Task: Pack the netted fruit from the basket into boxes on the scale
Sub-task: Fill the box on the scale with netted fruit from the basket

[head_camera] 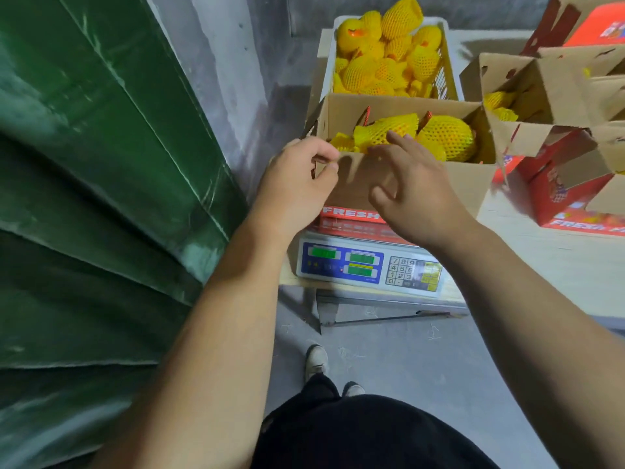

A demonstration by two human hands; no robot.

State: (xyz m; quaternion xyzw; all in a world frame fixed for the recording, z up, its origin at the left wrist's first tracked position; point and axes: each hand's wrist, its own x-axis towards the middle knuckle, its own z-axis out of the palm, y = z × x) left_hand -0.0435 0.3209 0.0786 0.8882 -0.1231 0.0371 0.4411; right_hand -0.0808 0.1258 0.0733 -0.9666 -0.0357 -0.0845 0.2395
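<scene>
An open cardboard box (470,184) stands on the digital scale (368,265), with several yellow-netted fruit (443,137) inside it. Behind it a white plastic basket (448,59) is heaped with more netted fruit (382,59). My left hand (297,184) pinches the box's near left corner flap between thumb and fingers. My right hand (412,187) hovers over the box's front wall with fingers spread and relaxed, its fingertips near a netted fruit (382,130), holding nothing.
To the right on the pale table (558,262) stand more open red-and-brown boxes (568,184), one holding netted fruit (500,103). A green tarp (94,184) fills the left side. Grey floor and my shoes (318,360) lie below the scale.
</scene>
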